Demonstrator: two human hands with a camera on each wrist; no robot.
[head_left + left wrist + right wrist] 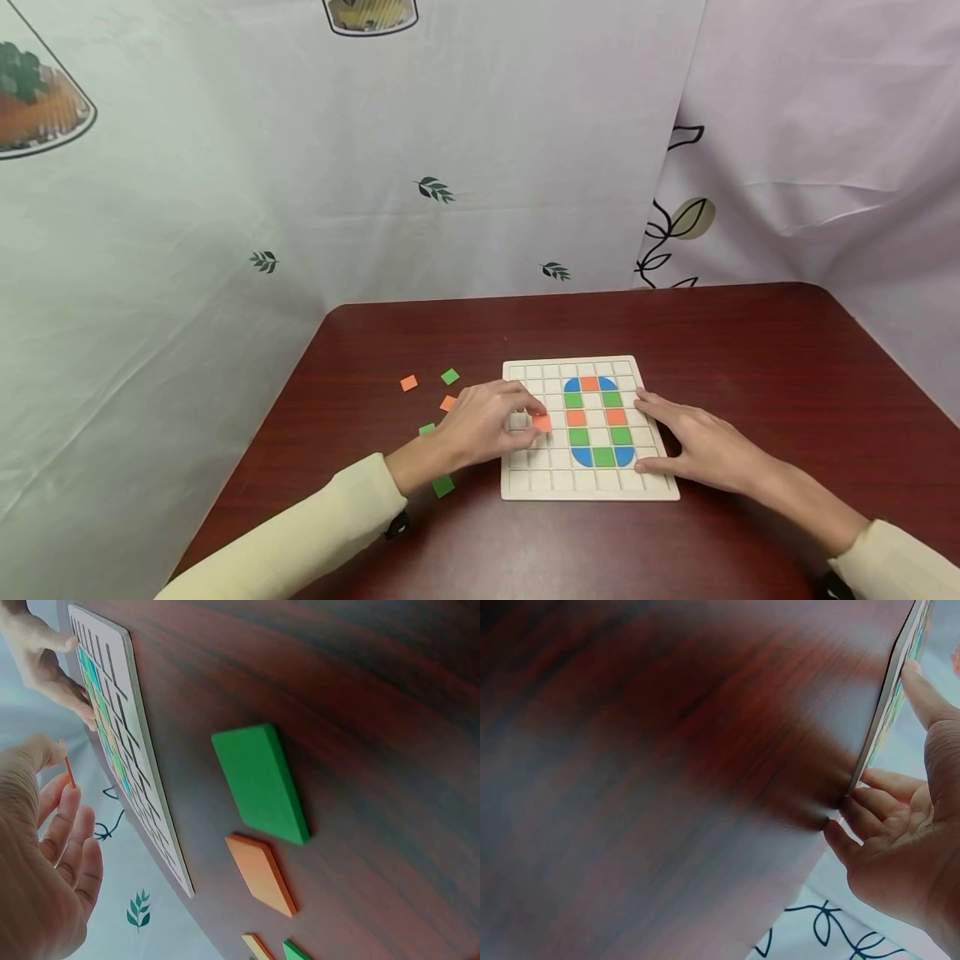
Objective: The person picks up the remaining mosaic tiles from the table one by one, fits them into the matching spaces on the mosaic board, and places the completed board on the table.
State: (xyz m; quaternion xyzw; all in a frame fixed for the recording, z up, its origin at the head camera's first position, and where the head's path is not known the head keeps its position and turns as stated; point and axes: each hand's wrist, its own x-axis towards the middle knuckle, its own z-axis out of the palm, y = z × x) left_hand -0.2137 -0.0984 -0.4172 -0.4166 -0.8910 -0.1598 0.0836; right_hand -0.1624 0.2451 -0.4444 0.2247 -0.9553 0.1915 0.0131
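Observation:
Between thumb and fingertips my left hand (483,423) pinches an orange square tile (542,423), held over the left part of a pale grid board (536,481). In the left wrist view that orange tile (69,771) appears edge-on in the fingers. Colored tiles form a ring on the board: blue rounded corner pieces (582,456), green squares (603,457) and orange squares (589,383). My right hand (708,446) rests at the board's right edge, thumb and fingers spread along it. The right wrist view shows its fingertips touching the board's edge (874,724).
Loose tiles lie on the dark red table (360,350) left of the board, among them an orange one (408,382) and two green ones (450,377), (443,486). My left forearm passes over several of them. A printed curtain (487,233) hangs behind the table.

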